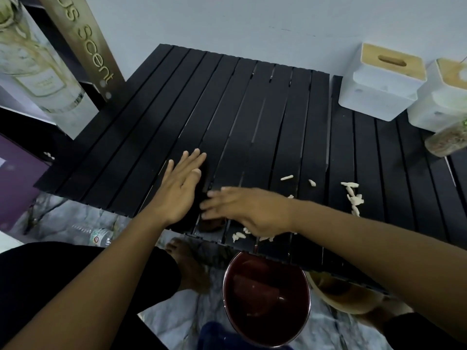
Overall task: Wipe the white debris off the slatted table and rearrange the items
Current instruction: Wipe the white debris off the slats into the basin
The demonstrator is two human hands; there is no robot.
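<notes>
While the left hand (180,188) lies flat, fingers spread, on the black table (156,117), the right hand (249,210) sweeps low across the near edge, fingers loosely extended and blurred, so I can't tell if it grips anything. White debris (353,198) is scattered to the right, with more bits (238,236) at the lip, just above the red bowl (266,299) below. Best play: keep the palm low, drag crumbs along the slats, not across the gaps, and tip them straight into the bowl. Two white boxes (381,82) wait at the back corner.
</notes>
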